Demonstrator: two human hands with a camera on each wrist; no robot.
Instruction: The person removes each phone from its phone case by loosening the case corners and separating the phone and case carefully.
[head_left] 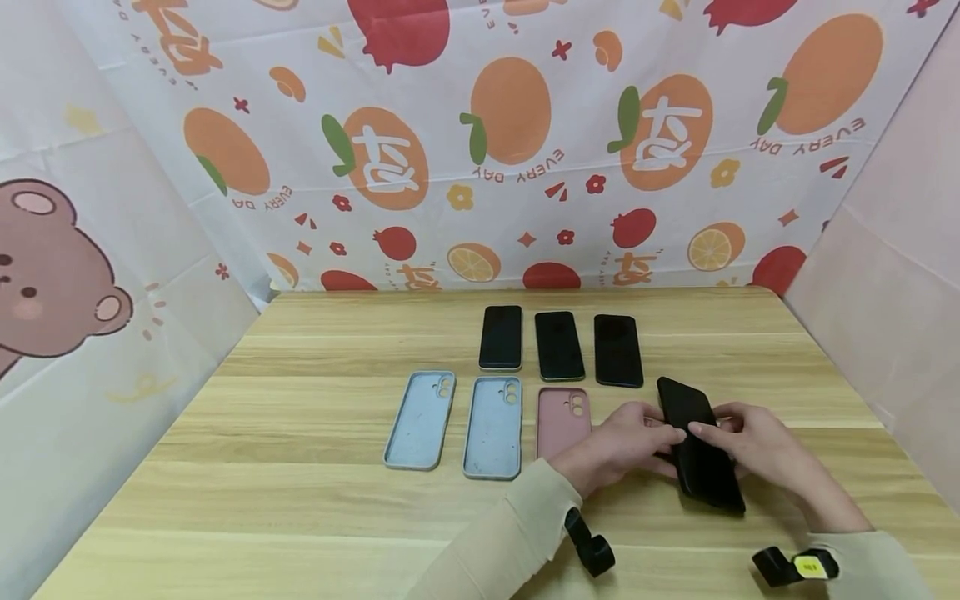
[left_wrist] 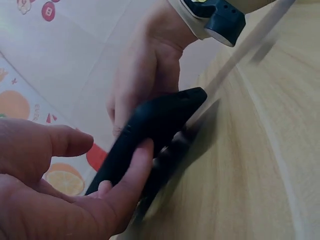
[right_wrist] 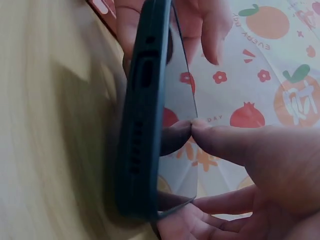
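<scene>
A smartphone in a dark case (head_left: 705, 471) is held tilted over the right part of the table by both hands. My left hand (head_left: 618, 442) has its thumb at the screen's left side and its fingers underneath. From the other side my right hand (head_left: 768, 450) grips it, thumb on the glass. In the right wrist view, the dark case (right_wrist: 142, 115) shows its port cutout and speaker holes, and the screen (right_wrist: 177, 175) reflects the thumb. The left wrist view shows fingers against the case's back (left_wrist: 170, 112). A pink phone case (head_left: 562, 421) lies partly hidden behind my left hand.
Two light blue phone cases (head_left: 420, 421) (head_left: 492, 429) lie left of the pink one. Behind them three dark phones lie in a row: left phone (head_left: 501, 337), middle phone (head_left: 559, 346), right phone (head_left: 618, 350). A printed cloth (head_left: 450, 225) hangs behind the wooden table (head_left: 262, 467).
</scene>
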